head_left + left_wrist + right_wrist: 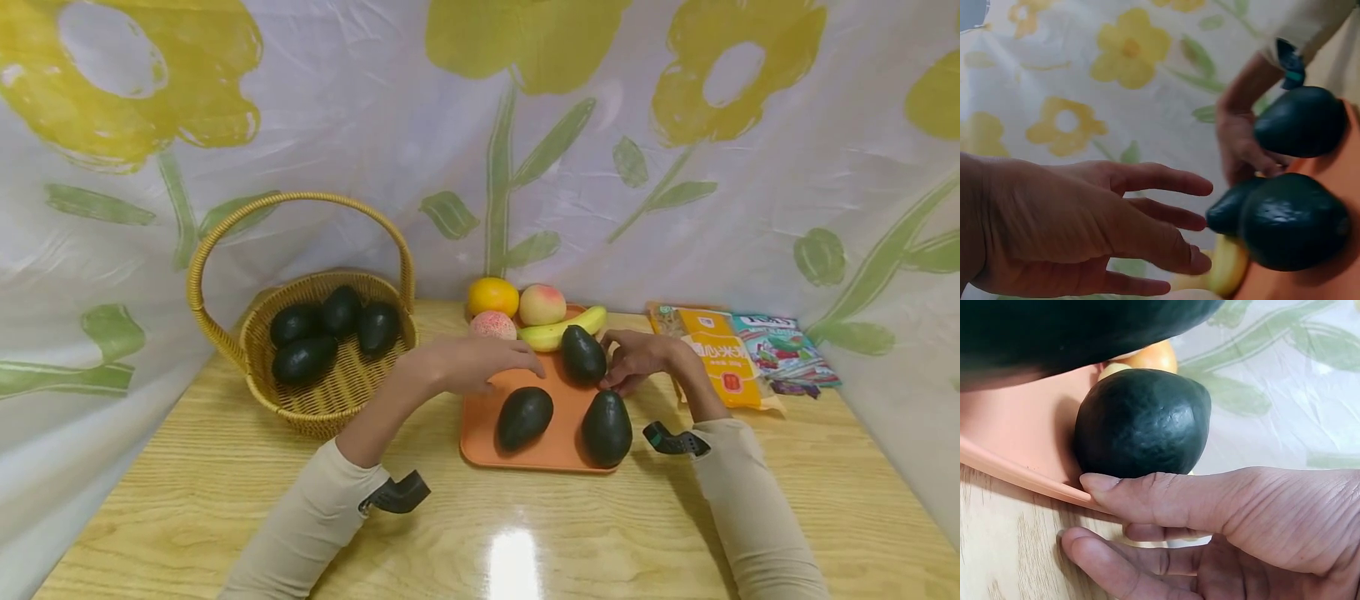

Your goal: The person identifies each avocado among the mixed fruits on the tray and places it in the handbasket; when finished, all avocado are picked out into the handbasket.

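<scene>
On an orange tray [480,442] lie three dark green avocados: one at the front left [525,418], one at the front right [606,428] and one farther back [583,356]. My left hand [476,364] hovers over the tray's left side, fingers extended and apart, holding nothing. Its thumb and fingers are spread in the left wrist view. My right hand [637,360] is at the tray's right edge beside the back avocado. In the right wrist view its thumb [1147,495] lies at the rim next to that avocado, and its loosely bent fingers stay outside the tray.
A wicker basket [330,408] with a tall handle stands at the left, several avocados inside. Bananas [551,336], a peach [542,305], an orange [493,296] and a speckled pink fruit [492,326] crowd the tray's back. Snack bags [723,358] lie right, before a flowered curtain.
</scene>
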Demonstrator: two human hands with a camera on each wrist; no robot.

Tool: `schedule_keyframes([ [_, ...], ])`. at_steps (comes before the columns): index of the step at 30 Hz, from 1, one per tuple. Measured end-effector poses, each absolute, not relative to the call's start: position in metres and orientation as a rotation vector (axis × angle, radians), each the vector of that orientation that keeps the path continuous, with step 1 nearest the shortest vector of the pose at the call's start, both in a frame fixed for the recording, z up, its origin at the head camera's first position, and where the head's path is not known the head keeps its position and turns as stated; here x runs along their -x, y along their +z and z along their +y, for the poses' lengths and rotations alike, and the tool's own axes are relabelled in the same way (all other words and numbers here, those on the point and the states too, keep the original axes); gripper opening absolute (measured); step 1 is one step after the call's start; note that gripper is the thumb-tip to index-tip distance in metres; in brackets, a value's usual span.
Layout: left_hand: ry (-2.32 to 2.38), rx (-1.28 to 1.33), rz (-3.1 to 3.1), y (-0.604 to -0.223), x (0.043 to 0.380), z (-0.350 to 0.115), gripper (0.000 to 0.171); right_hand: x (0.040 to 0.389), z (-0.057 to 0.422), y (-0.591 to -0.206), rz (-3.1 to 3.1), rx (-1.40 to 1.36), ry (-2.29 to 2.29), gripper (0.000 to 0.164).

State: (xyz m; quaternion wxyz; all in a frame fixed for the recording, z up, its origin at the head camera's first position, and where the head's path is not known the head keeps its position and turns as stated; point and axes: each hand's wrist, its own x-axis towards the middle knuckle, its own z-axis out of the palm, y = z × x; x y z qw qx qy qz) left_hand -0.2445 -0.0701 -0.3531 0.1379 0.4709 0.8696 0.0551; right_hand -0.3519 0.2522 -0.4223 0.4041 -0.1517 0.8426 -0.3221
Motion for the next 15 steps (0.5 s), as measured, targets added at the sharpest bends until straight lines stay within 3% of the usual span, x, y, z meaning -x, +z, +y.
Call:
schedule_keyframes([
  [5, 0.118, -1.503, 2.427, -0.369, 0.247, -0.057, 0.073, 0.351, 0.252, -0.42, 2.131, 0.392, -0.807, 0.066],
  [15, 0.092, -1.402, 2.355, -0.383, 0.244, -0.049, 0.082, 0.35, 0.251, -0.419, 2.134, 0.415, -0.803, 0.065],
])
